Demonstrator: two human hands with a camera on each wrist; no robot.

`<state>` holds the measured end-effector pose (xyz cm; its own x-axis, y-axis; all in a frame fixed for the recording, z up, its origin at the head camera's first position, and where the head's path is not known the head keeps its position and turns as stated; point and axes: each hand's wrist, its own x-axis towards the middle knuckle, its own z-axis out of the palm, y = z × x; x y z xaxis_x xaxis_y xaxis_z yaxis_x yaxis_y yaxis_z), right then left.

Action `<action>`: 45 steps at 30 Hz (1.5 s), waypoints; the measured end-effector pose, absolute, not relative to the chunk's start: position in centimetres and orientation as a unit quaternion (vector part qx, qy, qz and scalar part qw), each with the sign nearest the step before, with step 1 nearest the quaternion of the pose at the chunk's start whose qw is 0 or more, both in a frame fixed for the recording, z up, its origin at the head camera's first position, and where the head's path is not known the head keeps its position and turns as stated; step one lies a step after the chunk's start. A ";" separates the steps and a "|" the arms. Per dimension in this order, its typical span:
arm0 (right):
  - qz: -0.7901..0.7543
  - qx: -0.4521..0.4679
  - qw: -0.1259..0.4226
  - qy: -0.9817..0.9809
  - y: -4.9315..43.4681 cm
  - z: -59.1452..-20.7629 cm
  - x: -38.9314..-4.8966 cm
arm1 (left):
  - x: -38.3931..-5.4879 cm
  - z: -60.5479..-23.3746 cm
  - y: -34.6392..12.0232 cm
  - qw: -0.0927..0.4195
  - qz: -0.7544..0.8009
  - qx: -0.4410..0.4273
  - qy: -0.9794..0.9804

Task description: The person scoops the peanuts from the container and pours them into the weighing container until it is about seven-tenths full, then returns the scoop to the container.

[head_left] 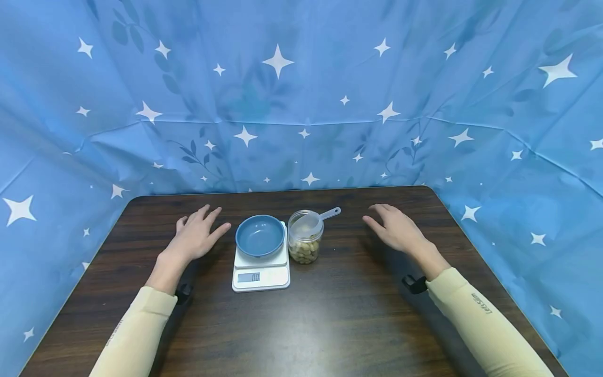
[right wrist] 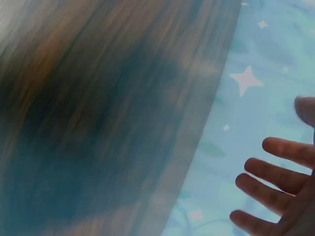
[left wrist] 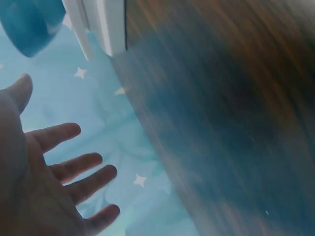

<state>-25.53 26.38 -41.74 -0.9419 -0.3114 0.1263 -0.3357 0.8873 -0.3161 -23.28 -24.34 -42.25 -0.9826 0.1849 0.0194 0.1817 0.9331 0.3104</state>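
A blue bowl (head_left: 260,236) sits on a white digital scale (head_left: 270,278) whose display reads zero. Just right of the scale stands a clear jar (head_left: 304,250) holding pale, nut-like pieces. A translucent scoop (head_left: 308,224) rests across the jar's mouth, its handle pointing right. My left hand (head_left: 195,235) hovers left of the bowl, fingers spread, holding nothing; the left wrist view shows its palm side with part of the bowl (left wrist: 34,24) and scale (left wrist: 112,27) above. Away to the jar's right, my right hand (head_left: 395,228) is raised over the table with relaxed, empty fingers.
The dark wooden table (head_left: 330,324) has its far edge just beyond the hands. Behind and beside it hangs a blue curtain (head_left: 325,94) with white stars. Each wrist wears a black band, and pale yellow sleeves cover both forearms.
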 end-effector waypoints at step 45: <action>0.581 0.221 0.046 -0.782 15.8 -41.6 -23.7 | -22.4 -40.2 -10.3 -0.060 0.244 0.272 0.929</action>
<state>-23.66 15.79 -41.55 -0.8982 -0.2924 0.3282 -0.3984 0.2263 -0.8889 -22.42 -10.34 -40.25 -0.8447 0.4759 0.2447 0.5347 0.7327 0.4210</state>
